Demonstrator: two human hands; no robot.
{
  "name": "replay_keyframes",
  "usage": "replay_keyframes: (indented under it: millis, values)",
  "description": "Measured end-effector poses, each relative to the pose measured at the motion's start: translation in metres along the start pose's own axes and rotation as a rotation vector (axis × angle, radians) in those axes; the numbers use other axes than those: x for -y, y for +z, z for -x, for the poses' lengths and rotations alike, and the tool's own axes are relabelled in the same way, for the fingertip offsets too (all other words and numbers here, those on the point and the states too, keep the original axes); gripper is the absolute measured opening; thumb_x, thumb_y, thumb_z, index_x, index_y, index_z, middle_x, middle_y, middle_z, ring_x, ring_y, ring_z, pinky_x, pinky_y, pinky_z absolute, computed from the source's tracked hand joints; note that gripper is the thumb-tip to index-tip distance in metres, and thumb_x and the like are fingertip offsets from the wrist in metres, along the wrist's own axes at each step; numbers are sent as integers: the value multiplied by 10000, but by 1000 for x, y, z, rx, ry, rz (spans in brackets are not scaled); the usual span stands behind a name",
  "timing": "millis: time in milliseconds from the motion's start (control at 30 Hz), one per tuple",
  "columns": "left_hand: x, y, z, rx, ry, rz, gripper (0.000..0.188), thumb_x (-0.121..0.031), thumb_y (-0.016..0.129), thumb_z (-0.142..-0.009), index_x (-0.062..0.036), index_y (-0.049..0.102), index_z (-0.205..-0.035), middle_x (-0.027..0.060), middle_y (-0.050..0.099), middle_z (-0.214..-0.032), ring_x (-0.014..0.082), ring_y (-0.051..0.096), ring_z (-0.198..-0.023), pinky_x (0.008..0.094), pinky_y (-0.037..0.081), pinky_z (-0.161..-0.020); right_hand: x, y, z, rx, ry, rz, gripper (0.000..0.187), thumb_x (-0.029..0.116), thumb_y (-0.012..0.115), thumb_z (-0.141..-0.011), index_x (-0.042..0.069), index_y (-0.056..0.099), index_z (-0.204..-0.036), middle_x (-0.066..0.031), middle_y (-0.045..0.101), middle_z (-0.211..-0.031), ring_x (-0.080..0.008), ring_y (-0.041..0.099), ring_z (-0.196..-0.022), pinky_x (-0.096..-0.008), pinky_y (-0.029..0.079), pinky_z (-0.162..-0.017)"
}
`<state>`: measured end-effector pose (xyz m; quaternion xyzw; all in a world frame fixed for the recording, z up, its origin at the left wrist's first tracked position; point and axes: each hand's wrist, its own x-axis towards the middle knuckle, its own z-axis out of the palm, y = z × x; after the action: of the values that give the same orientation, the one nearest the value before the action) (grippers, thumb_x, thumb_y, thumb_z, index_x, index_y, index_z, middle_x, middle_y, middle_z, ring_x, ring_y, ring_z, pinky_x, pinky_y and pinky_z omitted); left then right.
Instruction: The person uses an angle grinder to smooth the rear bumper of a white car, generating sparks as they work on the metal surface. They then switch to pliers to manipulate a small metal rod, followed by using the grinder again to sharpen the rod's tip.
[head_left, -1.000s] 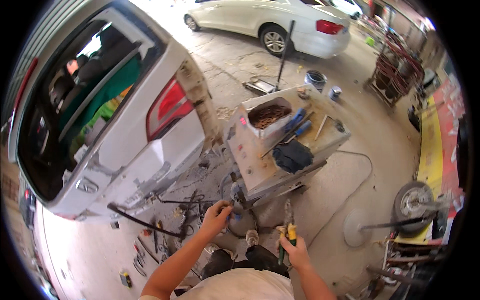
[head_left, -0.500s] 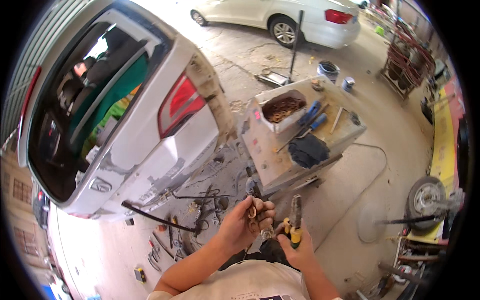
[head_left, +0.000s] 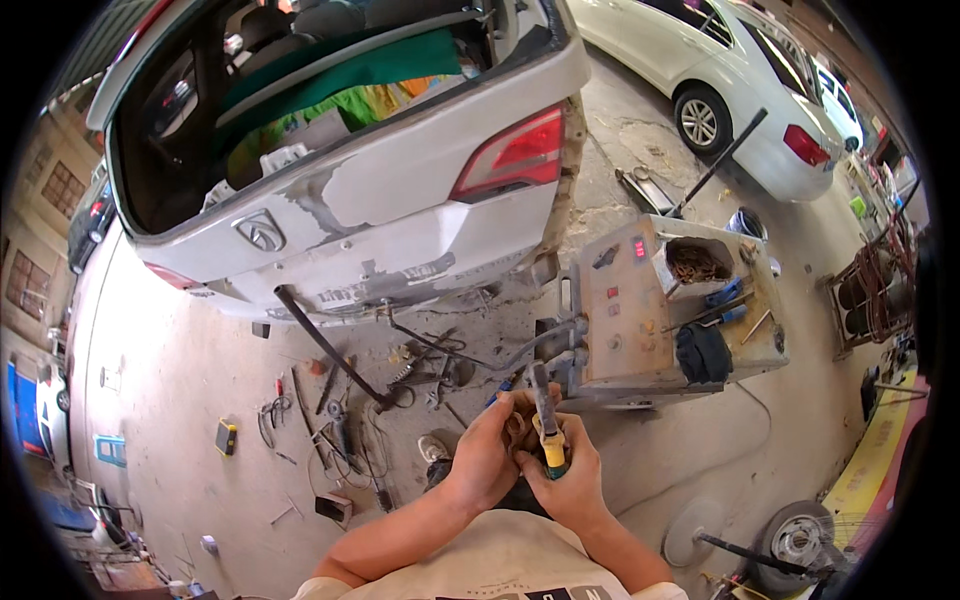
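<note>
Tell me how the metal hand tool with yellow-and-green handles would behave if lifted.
The metal hand tool is likely stiff: its thick metal end looks straight. It may feel end-heavy, since that metal reaches beyond the right hand. The coloured handles might resist slipping, though the hand hides much of them.

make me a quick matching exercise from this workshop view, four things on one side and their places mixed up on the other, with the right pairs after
Things:
1. pliers
2. blue-handled tools
3. loose wheel
4. small yellow and black box

Places:
A. at the lower right of the view, beside a grey disc
B. on the floor, left of the person
C. in the person's right hand
D. on top of the metal cabinet

Right pairs: 1-C, 2-D, 3-A, 4-B
</note>
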<state>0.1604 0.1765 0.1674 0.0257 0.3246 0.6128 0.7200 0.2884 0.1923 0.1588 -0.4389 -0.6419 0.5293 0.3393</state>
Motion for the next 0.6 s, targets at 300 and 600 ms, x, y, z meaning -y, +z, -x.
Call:
replay_keyframes:
  millis: [300,600]
  values:
    - [-24,-39,16,-91,297,-67,319,-242,389,-1004,17,540,-1113,88,608,-1001,176,565,-906,320,453,-868,8,-1,8,107,118,-299,356,38,695,-779,14,500,-1076,-40,577,-863,-95,554,-793,-247,466,-718]
    - [-13,-46,56,228,152,-622,278,-180,557,-949,35,620,-1115,26,622,-904,75,519,-782,237,446,-717,9,-1,15,264,173,-538,386,27,705,-785,8,497,-1109,-33,585,-913,-98,558,-824,-244,468,-721]
